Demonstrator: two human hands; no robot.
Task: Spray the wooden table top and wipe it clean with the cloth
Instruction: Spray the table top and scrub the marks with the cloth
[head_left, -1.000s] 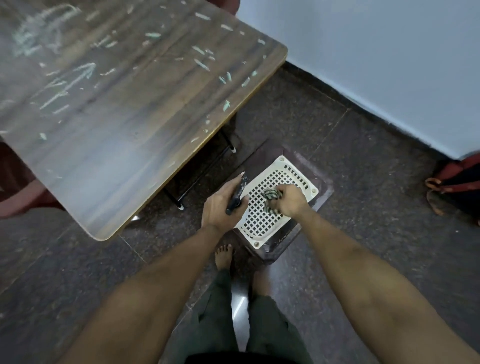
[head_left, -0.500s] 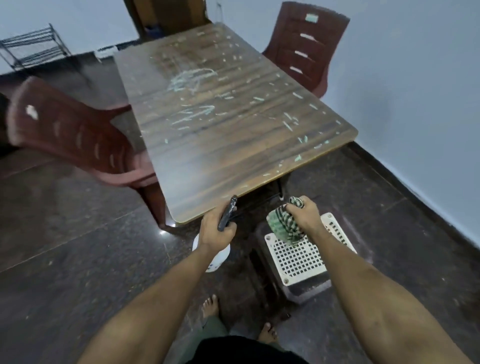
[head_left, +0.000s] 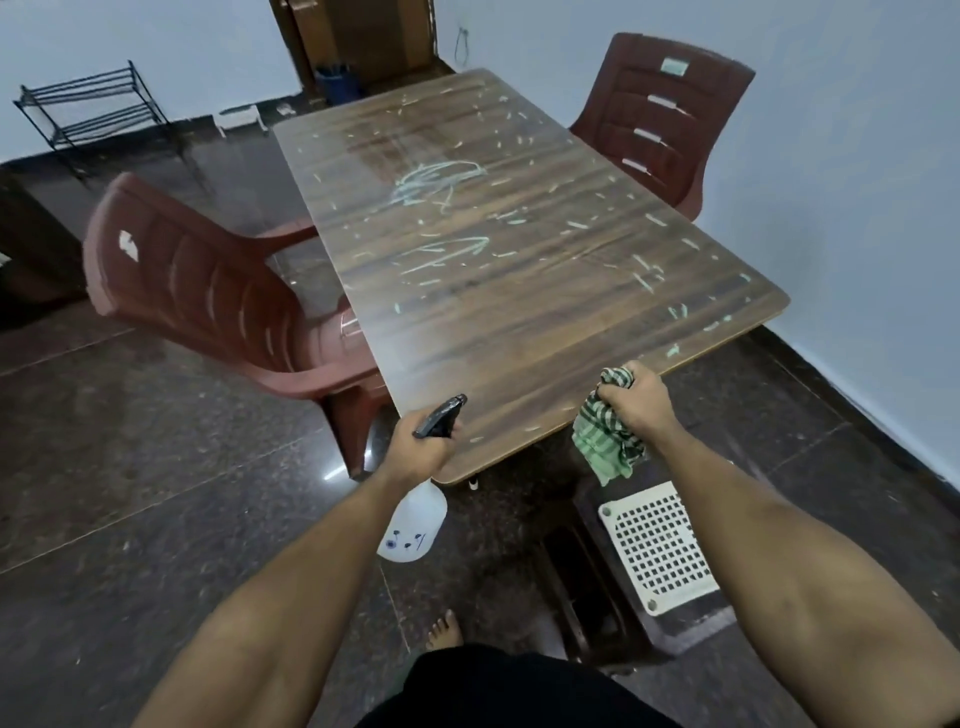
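The wooden table top stretches ahead of me, streaked with pale green chalk scribbles and flecks. My left hand grips a white spray bottle by its black trigger head, held at the table's near corner with the nozzle pointing over the wood. My right hand holds a bunched green checked cloth that hangs down just off the table's near edge.
A dark red plastic chair stands at the table's left side and another chair at the far right. A low stool with a white perforated top sits by my right leg. A black wire rack stands against the far wall.
Both hands have risen from the stool to the table's near edge, carrying the bottle and the cloth. My view has lifted so the whole table top shows.
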